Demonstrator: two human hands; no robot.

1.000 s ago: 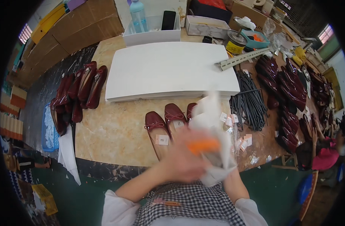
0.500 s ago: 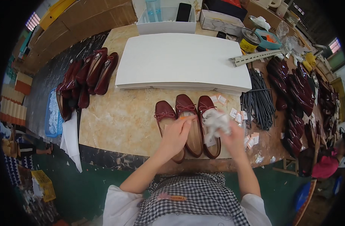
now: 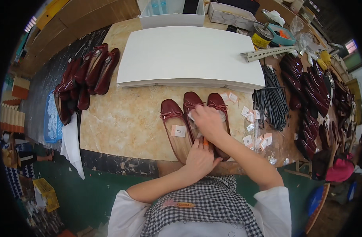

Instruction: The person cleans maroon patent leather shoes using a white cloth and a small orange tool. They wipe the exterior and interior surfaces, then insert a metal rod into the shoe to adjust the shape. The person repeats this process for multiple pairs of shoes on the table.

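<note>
Three dark red ballet flats with bows lie side by side in front of me, toes pointing away. In the left flat sits a small white tag. My right hand reaches into the front of the middle flat, fingers closed on crumpled white paper, mostly hidden under them. My left hand grips the heel end of the same flat; a small orange thing shows at its fingers. More white material sits inside the right flat, partly behind my right hand.
A stack of white sheets lies beyond the flats, with a perforated metal strip on it. More red shoes sit at the left beside a blue basket. Loose tags, dark rods and shiny red shoes are at right.
My right hand has moved left with the white paper, from the right flat to the middle one. My left hand has drawn back to the heel end. A tag now shows in the left flat.
</note>
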